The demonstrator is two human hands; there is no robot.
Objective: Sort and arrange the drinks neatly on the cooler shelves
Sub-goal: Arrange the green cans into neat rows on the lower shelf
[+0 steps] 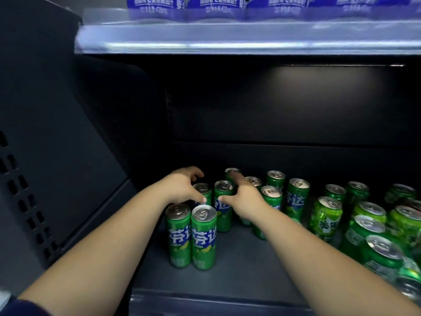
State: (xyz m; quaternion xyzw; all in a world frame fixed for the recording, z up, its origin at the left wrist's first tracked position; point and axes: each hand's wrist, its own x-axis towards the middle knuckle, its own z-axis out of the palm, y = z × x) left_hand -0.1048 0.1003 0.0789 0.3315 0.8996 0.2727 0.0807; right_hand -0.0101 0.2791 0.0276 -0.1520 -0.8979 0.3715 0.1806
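Dark cooler shelf (239,258): slim cans (204,238) stand centrally, squat cans (325,215) crowd three o'clock. Left hand (182,185) curls round a rear can (202,188); right hand (245,200), spread, touches a middle can (224,208).

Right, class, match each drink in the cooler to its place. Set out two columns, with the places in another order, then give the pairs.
Things:
1. blue-labelled packs
2. slim green cans
3. squat green cans

Places:
a. right end of the lower shelf
b. upper shelf
c. left and middle of the lower shelf

Pairs: 1-b, 2-c, 3-a
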